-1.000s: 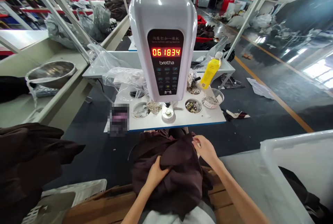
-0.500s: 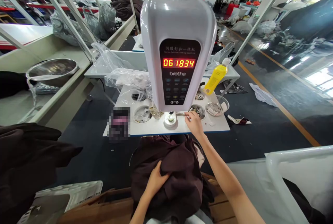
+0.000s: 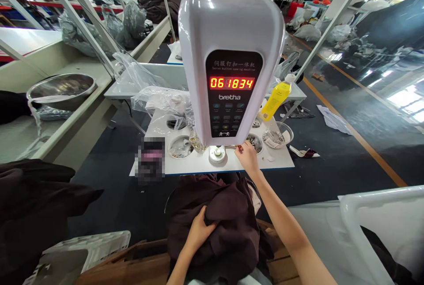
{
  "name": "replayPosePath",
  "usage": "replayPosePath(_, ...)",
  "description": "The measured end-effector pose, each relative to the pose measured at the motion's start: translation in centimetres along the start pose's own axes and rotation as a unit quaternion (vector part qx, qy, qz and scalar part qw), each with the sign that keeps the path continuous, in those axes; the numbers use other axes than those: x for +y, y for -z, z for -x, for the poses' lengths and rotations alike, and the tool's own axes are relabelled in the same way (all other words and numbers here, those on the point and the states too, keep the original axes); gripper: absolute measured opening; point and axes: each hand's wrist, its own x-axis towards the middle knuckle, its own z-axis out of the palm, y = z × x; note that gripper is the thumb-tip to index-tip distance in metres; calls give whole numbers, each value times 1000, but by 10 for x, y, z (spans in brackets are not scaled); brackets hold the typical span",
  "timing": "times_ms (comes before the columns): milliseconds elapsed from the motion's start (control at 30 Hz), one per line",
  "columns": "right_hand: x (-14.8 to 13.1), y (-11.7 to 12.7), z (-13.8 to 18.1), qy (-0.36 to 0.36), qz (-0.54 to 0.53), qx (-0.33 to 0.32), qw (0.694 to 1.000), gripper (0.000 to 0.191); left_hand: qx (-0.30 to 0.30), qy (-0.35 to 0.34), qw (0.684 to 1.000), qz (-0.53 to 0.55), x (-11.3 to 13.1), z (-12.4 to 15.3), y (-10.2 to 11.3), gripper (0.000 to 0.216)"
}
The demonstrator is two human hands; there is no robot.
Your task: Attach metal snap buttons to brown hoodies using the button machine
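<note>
Closest in my view, the dark brown cloth (image 3: pixel 232 245) lies bunched before the desk (image 3: pixel 185 166), and the left hand (image 3: pixel 200 228) has its grip clasping a fold. Farther, I see the right hand (image 3: pixel 247 156) at the end of a thin metal coil (image 3: pixel 229 147); if its grip pinches something, I cannot tell. Beyond stand the grey sewing machine (image 3: pixel 232 20) and a tilted yellow bottle (image 3: pixel 276 100).

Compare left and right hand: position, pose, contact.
Position: left hand is nearer the wearer's body; right hand is farther forward, at the white tabletop.
Pose: left hand is spread, thumb apart; right hand is drawn to a pinch.
Contact: left hand holds dark brown cloth; right hand is at the thin ribbed piece, grip unclear.
Both are bare.
</note>
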Motion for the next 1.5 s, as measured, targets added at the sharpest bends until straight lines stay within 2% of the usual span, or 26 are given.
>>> replayPosePath(200, -2, 8, 0, -43, -63, 35, 996, 21, 6, 12, 1000, -5, 2, 1, 2, 36)
replayPosePath(300, -17, 13, 3, -89, -158, 9, 983, 22, 2, 8, 1000, 2, 4, 1, 2, 35)
replayPosePath(367, -32, 15, 6, -141, -279, -52, 948, 24, 2, 9, 1000, 4, 5, 1, 2, 33)
replayPosePath(433, -49, 14, 8, -187, -386, -119, 895, 28, 4, 9, 1000, 4, 4, 1, 2, 31)
replayPosePath(567, -70, 8, 5, -244, -478, -169, 827, 32, 3, 4, 1000, 4, 6, 1, 2, 30)
replayPosePath(700, -78, 9, 0, -261, -524, -176, 792, 32, 9, 10, 1000, 3, 8, 1, 3, 33)
replayPosePath(867, -85, 16, 1, -261, -552, -177, 772, 26, 7, 3, 1000, 4, 7, 1, 3, 36)
replayPosePath(1033, -89, 12, 3, -272, -586, -171, 744, 19, 14, 5, 1000, -1, 3, -1, 1, 41)
replayPosePath(1233, -90, 10, 3, -267, -652, -173, 689, 12, 15, 25, 999, -27, 2, -2, 1, 46)
replayPosePath(1400, -96, 12, 3, -282, -656, -174, 678, 11, 13, 30, 999, -29, 2, -2, 1, 45)
replayPosePath(1500, -93, 19, 6, -260, -651, -193, 686, 11, 15, 20, 1000, -17, 5, -2, 2, 44)
